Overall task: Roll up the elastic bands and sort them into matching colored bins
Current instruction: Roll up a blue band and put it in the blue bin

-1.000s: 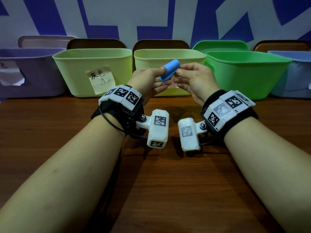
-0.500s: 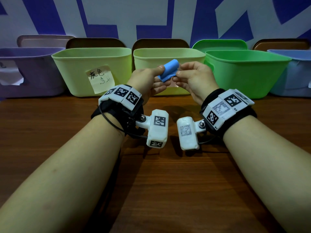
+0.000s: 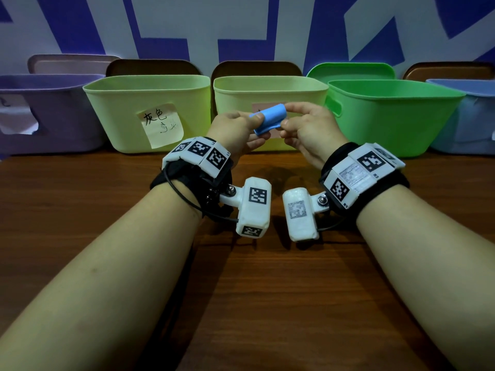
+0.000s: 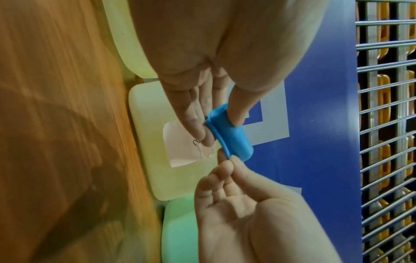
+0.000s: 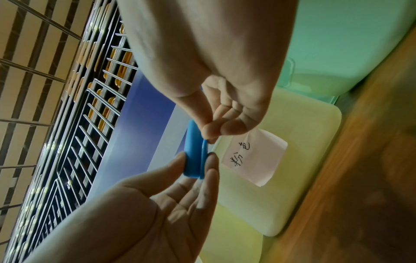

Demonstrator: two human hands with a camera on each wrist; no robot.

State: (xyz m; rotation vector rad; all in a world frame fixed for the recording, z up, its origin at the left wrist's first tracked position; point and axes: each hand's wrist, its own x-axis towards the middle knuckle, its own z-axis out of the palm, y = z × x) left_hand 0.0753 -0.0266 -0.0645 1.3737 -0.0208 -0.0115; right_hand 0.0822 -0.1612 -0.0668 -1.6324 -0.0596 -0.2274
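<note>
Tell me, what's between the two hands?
The rolled blue band, pinched by the left hand and right hand; the head view shows it.

white wall [image 3: 281, 25] w/ blue shapes, wood table [image 3: 267, 303], metal grille [image 4: 387, 124] overhead.

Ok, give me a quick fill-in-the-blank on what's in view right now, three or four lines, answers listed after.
1. The rolled elastic band pinched between the left hand and right hand is ____ in colour.
2. The yellow sticky note with handwriting is stuck on the ____ plastic bin.
3. The bins stand in a row on a brown ____ table.
4. The bright green plastic bin stands on the person's ____ side.

Missing words: blue; pale yellow-green; wooden; right
</note>
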